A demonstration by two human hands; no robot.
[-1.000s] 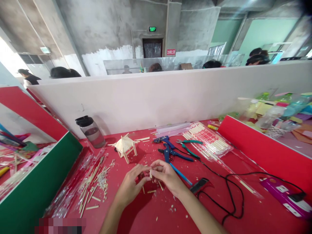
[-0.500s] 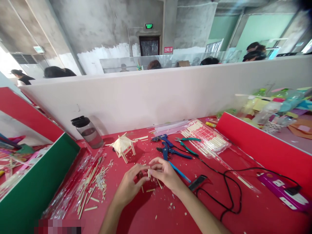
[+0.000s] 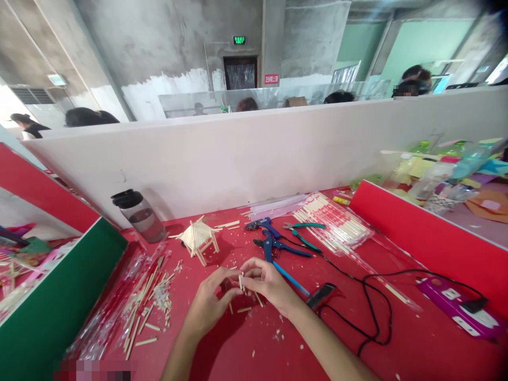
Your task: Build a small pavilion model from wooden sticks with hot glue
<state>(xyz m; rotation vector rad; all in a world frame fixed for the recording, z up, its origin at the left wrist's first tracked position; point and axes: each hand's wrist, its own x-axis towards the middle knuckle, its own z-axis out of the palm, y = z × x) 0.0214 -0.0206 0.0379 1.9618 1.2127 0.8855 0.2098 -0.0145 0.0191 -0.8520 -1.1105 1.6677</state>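
Note:
My left hand (image 3: 214, 299) and my right hand (image 3: 268, 286) meet above the red table, fingertips pinched together on short pale wooden sticks (image 3: 241, 282). How the sticks are joined is hidden by the fingers. Under the hands lie a few loose cut sticks (image 3: 245, 310). Just beyond stands a small stick-built pavilion (image 3: 197, 238) with a pointed roof and legs. Past my right hand are a blue glue gun (image 3: 264, 226), a blue cutter (image 3: 273, 245), green-handled pliers (image 3: 305, 230) and a blue stick (image 3: 291, 279).
A water bottle (image 3: 141, 214) stands at the back left. Stick offcuts (image 3: 159, 296) and plastic wrapping lie left, by a green divider (image 3: 59, 296). Bagged sticks (image 3: 337, 219), a black utility knife (image 3: 322, 296), a looping cable (image 3: 367, 296) and a purple power strip (image 3: 456, 304) are on the right.
The view has shifted slightly. Both hands stay together over the same spot, still pinching the short sticks, with hardly any visible movement.

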